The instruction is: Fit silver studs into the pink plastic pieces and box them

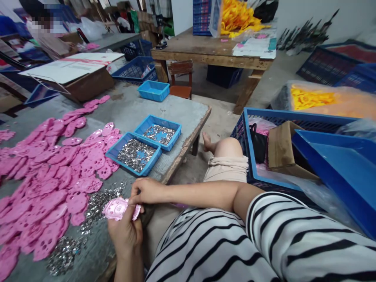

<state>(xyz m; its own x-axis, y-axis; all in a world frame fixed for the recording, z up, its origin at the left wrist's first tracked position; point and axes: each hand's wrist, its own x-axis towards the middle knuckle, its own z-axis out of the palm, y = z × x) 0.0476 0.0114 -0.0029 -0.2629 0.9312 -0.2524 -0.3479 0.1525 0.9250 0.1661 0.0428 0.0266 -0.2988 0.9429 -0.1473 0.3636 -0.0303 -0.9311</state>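
At the near edge of the gray table (190, 113), in the head view, the left hand (127, 231) is closed on a flat pink plastic piece (114, 208), with the thumb on top. The right hand (149, 191) is right there with it, its fingertips bunched close to the left thumb; I cannot tell if they pinch something tiny. Loose silver bits (98, 205) lie on the table just beside the held piece. Lots more pink pieces (61, 172) with holes make a big pile on the left. Past the hands, a blue tray (152, 162) and a second blue tray (175, 138) sit side by side, both with silver bits inside. A third blue tray (152, 95) is farther back. Over on the right, a big blue crate (293, 113) holds a cardboard box (281, 147)
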